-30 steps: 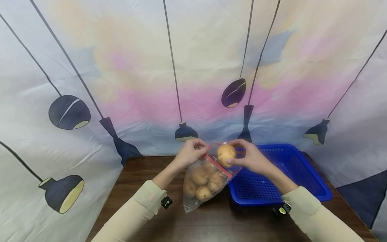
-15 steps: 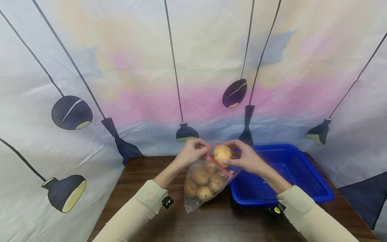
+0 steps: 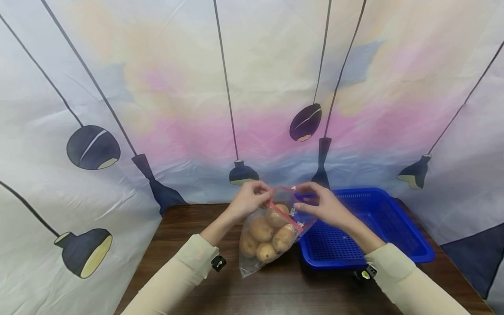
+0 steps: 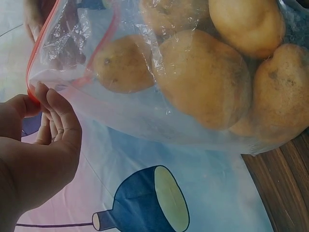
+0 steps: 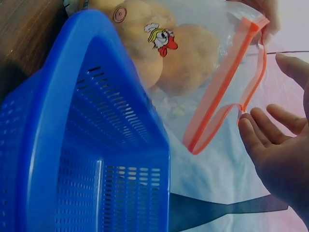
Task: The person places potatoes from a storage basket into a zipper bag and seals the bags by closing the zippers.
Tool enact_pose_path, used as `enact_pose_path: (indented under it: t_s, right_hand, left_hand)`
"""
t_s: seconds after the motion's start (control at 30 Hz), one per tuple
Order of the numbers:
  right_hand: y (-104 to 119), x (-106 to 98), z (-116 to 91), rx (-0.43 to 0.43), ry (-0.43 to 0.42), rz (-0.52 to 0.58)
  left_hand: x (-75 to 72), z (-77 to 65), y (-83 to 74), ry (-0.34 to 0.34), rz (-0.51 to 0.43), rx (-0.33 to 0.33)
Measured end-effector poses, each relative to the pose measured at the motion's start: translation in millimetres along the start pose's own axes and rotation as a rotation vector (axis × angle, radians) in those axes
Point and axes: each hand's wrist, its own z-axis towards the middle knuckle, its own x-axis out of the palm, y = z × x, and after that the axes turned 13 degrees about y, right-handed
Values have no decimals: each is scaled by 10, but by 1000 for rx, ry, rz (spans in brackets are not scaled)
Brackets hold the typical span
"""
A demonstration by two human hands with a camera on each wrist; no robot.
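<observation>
A clear zip bag [image 3: 252,259] with a red-edged mouth hangs over the table, several potatoes [image 4: 203,79] inside it. My left hand [image 3: 252,197] pinches one corner of the red edge between thumb and fingers; the left wrist view shows this grip closely. At the other side of the mouth is my right hand [image 3: 324,204], thumb and fingers apart with nothing between them. In the right wrist view its fingertips [image 5: 245,118] are at the red strip, seemingly touching it. The mouth gapes between the two hands.
A blue plastic basket [image 3: 409,227] with slotted walls stands on the right of the dark wooden table [image 3: 185,227], just beside the bag. Behind the table hangs a cloth backdrop [image 3: 189,109] printed with lamps.
The potato that my right hand held at the bag's mouth moved left and dropped inside onto the others. My right hand let go and drew slightly back right; the left hand kept its pinch.
</observation>
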Motion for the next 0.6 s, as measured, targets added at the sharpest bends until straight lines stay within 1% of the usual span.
enact_pose_path:
  t_s: [0.17,0.43,0.6]
  right_hand:
    - [-68,-49,-60,19,-19,-51]
    - [-179,-115,-173,62,-37,-102]
    - [-280,-135,-273,58,-52,-128]
  left_hand:
    - [-2,6,4,7,-6,11]
    - [-6,16,12,10,6,-2]
    - [-24,-1,6,18,15,-9]
